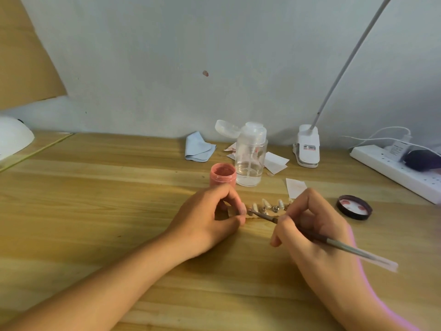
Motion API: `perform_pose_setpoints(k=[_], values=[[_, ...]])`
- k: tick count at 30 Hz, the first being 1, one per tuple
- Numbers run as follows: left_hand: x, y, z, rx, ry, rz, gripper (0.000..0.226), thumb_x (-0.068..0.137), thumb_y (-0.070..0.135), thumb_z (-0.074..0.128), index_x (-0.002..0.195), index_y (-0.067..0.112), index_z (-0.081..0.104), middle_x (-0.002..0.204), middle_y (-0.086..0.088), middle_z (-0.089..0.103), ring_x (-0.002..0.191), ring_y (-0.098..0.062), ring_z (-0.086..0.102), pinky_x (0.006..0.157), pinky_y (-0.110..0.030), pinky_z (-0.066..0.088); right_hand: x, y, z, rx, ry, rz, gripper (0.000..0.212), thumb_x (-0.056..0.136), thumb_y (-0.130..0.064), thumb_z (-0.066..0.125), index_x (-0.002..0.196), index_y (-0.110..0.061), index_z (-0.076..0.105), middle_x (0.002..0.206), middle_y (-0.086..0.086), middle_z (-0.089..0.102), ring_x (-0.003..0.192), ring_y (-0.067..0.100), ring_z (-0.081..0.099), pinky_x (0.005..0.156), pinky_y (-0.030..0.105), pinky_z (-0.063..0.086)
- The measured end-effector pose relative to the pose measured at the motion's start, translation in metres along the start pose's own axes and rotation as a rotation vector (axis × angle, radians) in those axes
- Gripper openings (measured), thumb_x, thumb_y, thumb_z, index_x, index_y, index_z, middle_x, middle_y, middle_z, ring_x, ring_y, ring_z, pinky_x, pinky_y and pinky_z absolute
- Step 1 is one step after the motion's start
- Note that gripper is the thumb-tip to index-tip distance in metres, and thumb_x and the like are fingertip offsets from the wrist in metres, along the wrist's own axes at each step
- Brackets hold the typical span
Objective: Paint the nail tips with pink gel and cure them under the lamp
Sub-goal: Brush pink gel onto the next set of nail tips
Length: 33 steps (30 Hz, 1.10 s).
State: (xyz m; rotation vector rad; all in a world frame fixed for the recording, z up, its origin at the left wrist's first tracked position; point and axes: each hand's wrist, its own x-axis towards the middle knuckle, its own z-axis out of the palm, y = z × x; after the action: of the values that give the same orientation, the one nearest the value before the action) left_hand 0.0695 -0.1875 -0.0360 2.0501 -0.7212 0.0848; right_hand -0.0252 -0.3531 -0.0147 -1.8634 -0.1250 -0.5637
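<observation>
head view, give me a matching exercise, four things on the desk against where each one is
Things:
1 gel jar
2 jar lid
3 brush
4 nail tips

Places:
a held in the right hand
b open, just behind the left hand
c in a row between both hands
d lying inside up, right of the right hand

Pairs: 1-b, 2-d, 3-a, 4-c

A pale grey-blue wall (167,56), marked by one small reddish spot (205,73), rises behind a light wooden tabletop (95,211). A tan panel (21,56) stands far left; a white clip lamp (307,146) slants upward far right.
</observation>
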Motion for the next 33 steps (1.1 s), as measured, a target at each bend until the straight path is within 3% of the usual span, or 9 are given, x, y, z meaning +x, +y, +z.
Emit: perform_pose_setpoints(k=[8, 13, 16, 20, 23, 25, 27, 29, 33], values=[[0.000, 0.000, -0.001, 0.028, -0.003, 0.007, 0.028, 0.079, 0.011, 0.077, 0.077, 0.034, 0.060, 0.078, 0.030, 0.062, 0.072, 0.001, 0.052, 0.068, -0.016, 0.037, 0.000, -0.004, 0.000, 0.051, -0.047, 0.030, 0.026, 0.082, -0.002, 0.061, 0.067, -0.018, 0.048, 0.054, 0.014, 0.064, 0.039, 0.006, 0.050, 0.045, 0.018, 0.038], [0.000, 0.001, 0.000, 0.009, 0.006, -0.001, 0.027, 0.080, 0.012, 0.076, 0.076, 0.034, 0.060, 0.080, 0.028, 0.064, 0.073, 0.001, 0.054, 0.069, -0.014, 0.039, 0.000, -0.002, -0.001, 0.037, -0.037, 0.044, 0.015, 0.083, -0.003, 0.058, 0.074, -0.010, 0.048, 0.059, 0.009, 0.068, 0.043, 0.005, 0.052, 0.047, 0.020, 0.041], [0.000, 0.001, -0.001, 0.022, -0.001, 0.008, 0.029, 0.079, 0.010, 0.076, 0.076, 0.034, 0.060, 0.079, 0.030, 0.063, 0.073, 0.001, 0.053, 0.067, -0.012, 0.037, 0.000, -0.005, 0.000, 0.060, -0.060, 0.041, 0.027, 0.083, 0.001, 0.060, 0.068, -0.017, 0.048, 0.056, 0.011, 0.067, 0.042, 0.007, 0.050, 0.046, 0.020, 0.040], [0.000, 0.001, 0.000, 0.019, 0.010, -0.014, 0.028, 0.079, 0.012, 0.075, 0.075, 0.035, 0.059, 0.081, 0.028, 0.064, 0.076, -0.002, 0.057, 0.070, -0.015, 0.041, -0.001, -0.004, -0.001, 0.133, 0.053, -0.025, 0.021, 0.090, -0.010, 0.064, 0.076, -0.008, 0.049, 0.059, 0.014, 0.063, 0.044, 0.006, 0.050, 0.046, 0.018, 0.038], [-0.001, 0.001, 0.002, 0.033, 0.022, -0.006, 0.027, 0.080, 0.013, 0.075, 0.075, 0.035, 0.059, 0.083, 0.025, 0.066, 0.078, -0.005, 0.060, 0.072, -0.019, 0.044, -0.001, -0.003, 0.001, 0.111, 0.120, -0.056, 0.016, 0.083, -0.024, 0.063, 0.085, -0.013, 0.052, 0.067, 0.012, 0.062, 0.049, 0.012, 0.048, 0.047, 0.029, 0.039], [-0.001, 0.001, 0.002, 0.056, 0.043, -0.009, 0.026, 0.079, 0.015, 0.075, 0.075, 0.035, 0.060, 0.085, 0.024, 0.067, 0.078, -0.006, 0.062, 0.073, -0.019, 0.046, 0.001, -0.004, 0.000, 0.070, 0.125, -0.069, 0.010, 0.086, -0.018, 0.066, 0.086, -0.020, 0.056, 0.072, 0.010, 0.061, 0.050, 0.023, 0.049, 0.047, 0.039, 0.039], [-0.001, 0.002, 0.003, 0.087, 0.074, -0.025, 0.024, 0.078, 0.019, 0.076, 0.074, 0.036, 0.061, 0.085, 0.021, 0.068, 0.077, -0.004, 0.061, 0.074, -0.019, 0.047, 0.005, -0.009, -0.001, 0.087, 0.106, -0.078, 0.015, 0.088, -0.009, 0.069, 0.088, -0.023, 0.061, 0.077, 0.006, 0.065, 0.051, 0.025, 0.052, 0.044, 0.035, 0.042], [0.001, 0.002, 0.003, 0.112, 0.088, -0.047, 0.023, 0.078, 0.023, 0.077, 0.073, 0.037, 0.060, 0.084, 0.017, 0.069, 0.076, -0.002, 0.060, 0.078, -0.025, 0.050, 0.015, -0.016, -0.002, 0.111, 0.051, -0.037, 0.011, 0.082, -0.014, 0.061, 0.090, -0.021, 0.065, 0.081, 0.003, 0.072, 0.049, 0.019, 0.055, 0.044, 0.025, 0.043], [0.001, 0.002, 0.003, 0.136, 0.107, -0.093, 0.021, 0.078, 0.029, 0.077, 0.073, 0.037, 0.059, 0.076, 0.018, 0.066, 0.075, 0.002, 0.060, 0.077, -0.024, 0.048, 0.054, -0.023, 0.007, -0.011, -0.038, 0.102, 0.007, 0.084, -0.017, 0.061, 0.088, -0.014, 0.056, 0.073, -0.001, 0.074, 0.041, 0.013, 0.049, 0.040, 0.022, 0.040]])
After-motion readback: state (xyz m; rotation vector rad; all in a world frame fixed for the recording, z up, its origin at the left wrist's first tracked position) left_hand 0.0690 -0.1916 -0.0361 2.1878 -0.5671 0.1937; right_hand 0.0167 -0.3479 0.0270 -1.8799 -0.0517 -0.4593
